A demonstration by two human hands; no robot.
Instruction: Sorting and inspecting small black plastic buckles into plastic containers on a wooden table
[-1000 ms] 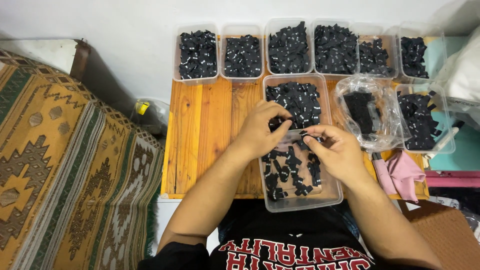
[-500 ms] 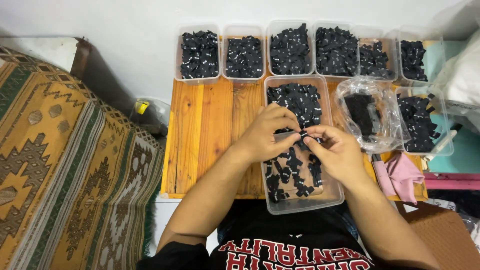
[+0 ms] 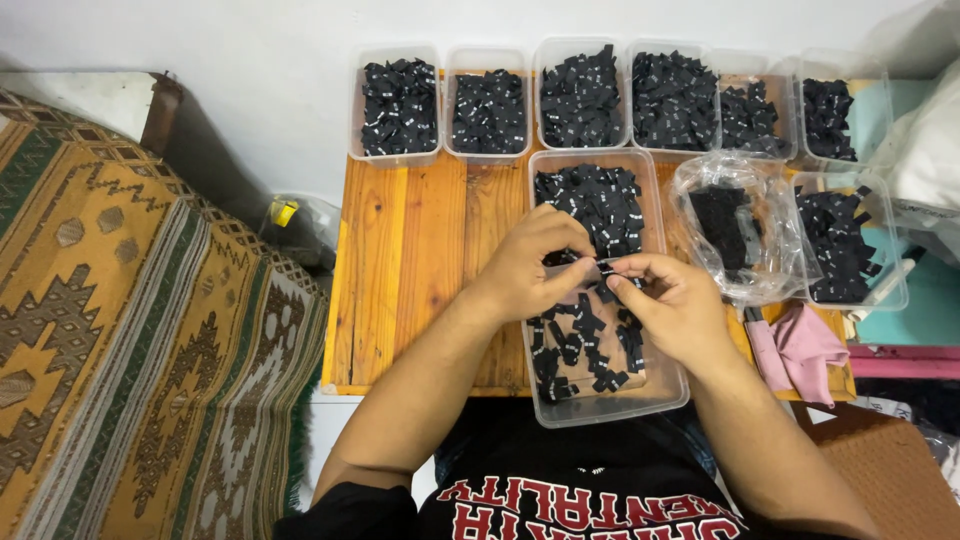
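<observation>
Over the middle of a long clear tray (image 3: 560,405) on the wooden table (image 3: 420,280), the left hand (image 3: 535,265) and right hand (image 3: 675,305) meet, fingertips pinched together on a small black fabric label (image 3: 603,268) held between them. That label sits right at the fingertips, thumbs and forefingers closed on its two ends, above loose black labels (image 3: 585,345) scattered in the tray's near half and a thicker heap (image 3: 590,200) at its far end. Along the far edge of the table stands a row of clear tubs (image 3: 400,105) filled with similar black pieces. Right of the hands lie a crumpled plastic bag (image 3: 740,235) holding more and a pink cloth (image 3: 800,345).
</observation>
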